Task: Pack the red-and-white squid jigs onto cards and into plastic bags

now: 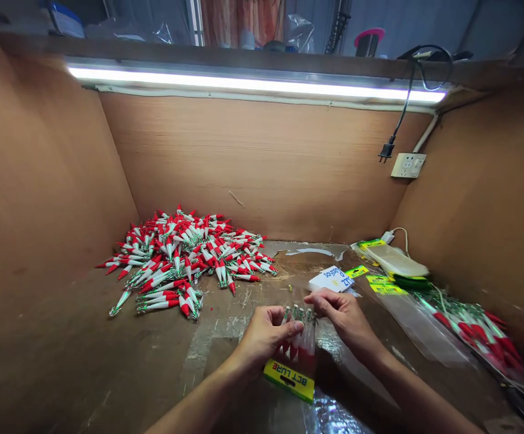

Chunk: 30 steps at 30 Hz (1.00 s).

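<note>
My left hand (266, 334) and my right hand (341, 316) both pinch a clear plastic bag (300, 346) with a yellow header card (289, 380), low in the middle of the wooden bench. Several red-and-white lures sit side by side inside the bag, their green-tinged ends under my fingertips. A big heap of loose red-and-white lures (185, 256) lies to the left, beyond my left hand.
Empty clear bags with yellow labels (382, 283) and filled lure packs (479, 331) lie along the right side. A small white card (332, 279) sits just past my right hand. Plywood walls close in the bench; a socket (408, 164) and a light strip (253, 84) are mounted above.
</note>
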Available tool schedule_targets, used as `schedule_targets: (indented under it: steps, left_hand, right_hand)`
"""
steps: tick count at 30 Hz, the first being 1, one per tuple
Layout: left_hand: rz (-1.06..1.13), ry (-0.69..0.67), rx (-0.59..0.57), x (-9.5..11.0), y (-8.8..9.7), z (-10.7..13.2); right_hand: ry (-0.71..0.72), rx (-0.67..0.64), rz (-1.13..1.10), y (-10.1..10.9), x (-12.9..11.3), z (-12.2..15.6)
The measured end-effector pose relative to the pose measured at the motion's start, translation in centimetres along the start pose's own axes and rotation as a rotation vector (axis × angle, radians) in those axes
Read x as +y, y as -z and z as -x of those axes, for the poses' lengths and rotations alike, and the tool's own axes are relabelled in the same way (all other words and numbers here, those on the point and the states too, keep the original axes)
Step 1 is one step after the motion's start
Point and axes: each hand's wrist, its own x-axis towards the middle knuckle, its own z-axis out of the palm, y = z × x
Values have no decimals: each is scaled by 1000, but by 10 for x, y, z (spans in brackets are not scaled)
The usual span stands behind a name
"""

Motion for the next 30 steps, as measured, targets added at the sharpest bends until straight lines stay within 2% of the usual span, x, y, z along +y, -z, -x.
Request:
schedule_targets:
  steps: [5,8,14,20,25,30]
  left_hand:
    - [53,5,-35,-1,4,-1]
    - [35,27,-70,-6,5,-3]
    - [31,21,4,-11,3,-5]
    - [55,38,-62,-14,3,-4]
    - [56,-23,10,-22,4,-9]
    - [21,-31,60,-22,8,-10]
  right_hand:
    - [-32,-42,-77,2,3,-1]
    - [-31,2,-69,2,0,-2]
    - [-84,8,-146,0,-3,-2]
    - [-69,-13,-86,1,3,-1]
    - [-59,31,-54,2,5,-3]
    - [-50,-6,-68,0,5,-2]
